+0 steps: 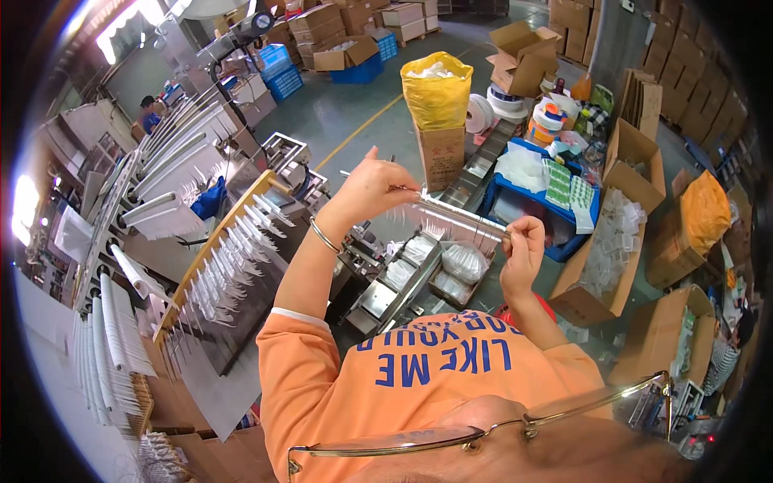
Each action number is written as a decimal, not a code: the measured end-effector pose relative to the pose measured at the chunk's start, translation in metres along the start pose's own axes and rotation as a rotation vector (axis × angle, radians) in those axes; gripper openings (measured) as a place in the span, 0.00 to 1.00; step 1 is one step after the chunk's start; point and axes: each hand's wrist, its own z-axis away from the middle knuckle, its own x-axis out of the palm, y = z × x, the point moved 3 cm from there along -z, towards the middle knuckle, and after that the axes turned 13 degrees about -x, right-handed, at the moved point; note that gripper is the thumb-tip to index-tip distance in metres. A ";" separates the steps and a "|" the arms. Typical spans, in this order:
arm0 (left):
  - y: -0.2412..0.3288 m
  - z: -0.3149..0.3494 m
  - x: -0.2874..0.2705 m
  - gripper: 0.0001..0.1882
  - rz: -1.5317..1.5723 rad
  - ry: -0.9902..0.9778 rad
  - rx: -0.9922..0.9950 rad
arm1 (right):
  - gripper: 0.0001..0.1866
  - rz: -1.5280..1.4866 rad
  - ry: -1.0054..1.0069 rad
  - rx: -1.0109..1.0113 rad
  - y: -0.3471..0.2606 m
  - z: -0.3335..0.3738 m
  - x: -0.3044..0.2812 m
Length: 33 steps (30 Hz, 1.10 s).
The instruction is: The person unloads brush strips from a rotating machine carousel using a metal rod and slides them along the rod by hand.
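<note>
In front of my chest, my left hand (374, 187) and my right hand (523, 249) hold the two ends of a long, thin, shiny metal rod (463, 216). It slants down a little from left to right, and a row of small white pieces seems to hang along it. The left fingers pinch its left end, while the right fingers are curled around the other. Exactly what the pieces are is too small to tell. Below the rod, white pieces (398, 274) lie in a metal tray of the machine (378, 302), next to clear bags of white pieces (465, 262).
To my left stands a curved wooden rack (208, 251) hung with rows of white pieces. Ahead are a yellow bag (436, 92) on a carton and a blue crate (491, 197). At right, an open carton (592, 302) holds clear plastic boxes; an orange bag (706, 213) stands beyond.
</note>
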 end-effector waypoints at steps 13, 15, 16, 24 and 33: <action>0.004 0.001 -0.001 0.04 0.133 0.072 0.084 | 0.05 -0.024 0.018 -0.015 -0.002 -0.003 -0.001; 0.002 0.003 -0.010 0.04 0.193 0.286 0.074 | 0.05 -0.028 0.024 -0.017 -0.004 -0.005 -0.002; 0.001 0.004 -0.009 0.04 0.193 0.285 0.075 | 0.05 -0.033 0.027 -0.017 -0.004 -0.005 -0.003; -0.002 0.007 -0.016 0.03 0.198 0.309 0.071 | 0.06 -0.025 0.035 -0.041 -0.003 -0.005 -0.007; -0.055 0.019 -0.018 0.09 0.269 0.745 -0.224 | 0.05 -0.019 0.075 -0.052 -0.011 -0.016 -0.020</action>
